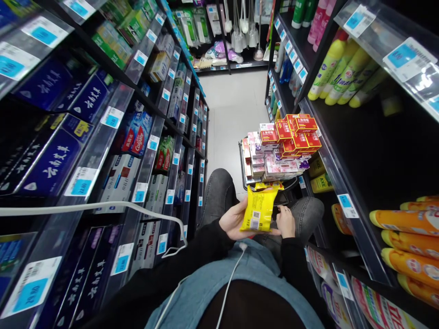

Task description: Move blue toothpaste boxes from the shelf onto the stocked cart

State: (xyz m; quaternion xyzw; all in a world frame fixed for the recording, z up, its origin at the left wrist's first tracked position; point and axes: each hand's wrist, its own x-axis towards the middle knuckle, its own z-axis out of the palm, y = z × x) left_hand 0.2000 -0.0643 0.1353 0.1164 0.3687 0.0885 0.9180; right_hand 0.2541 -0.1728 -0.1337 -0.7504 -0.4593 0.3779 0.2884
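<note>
My left hand (236, 221) holds a shiny yellow plastic packet (259, 210) in front of my knees, with a QR code and barcode facing up. Just right of the packet is my right hand (286, 222), its fingers curled inward. What those fingers hold, if anything, is hidden, and I cannot tell whether they touch the packet. Beyond my hands stands a dark basket or cart (242, 171) stacked with small boxes. Red boxes (299, 140) lie on top of pink and white boxes (274, 165). More yellow packaging (269, 186) shows at its near edge.
Shelves of toothpaste boxes (51, 160) line the left side. At right, shelves hold yellow-green bottles (338, 68) and orange bottles (408, 230). A white cable (137, 208) crosses from the left. Pale floor (233, 100) runs to hanging brushes (240, 36) at the back.
</note>
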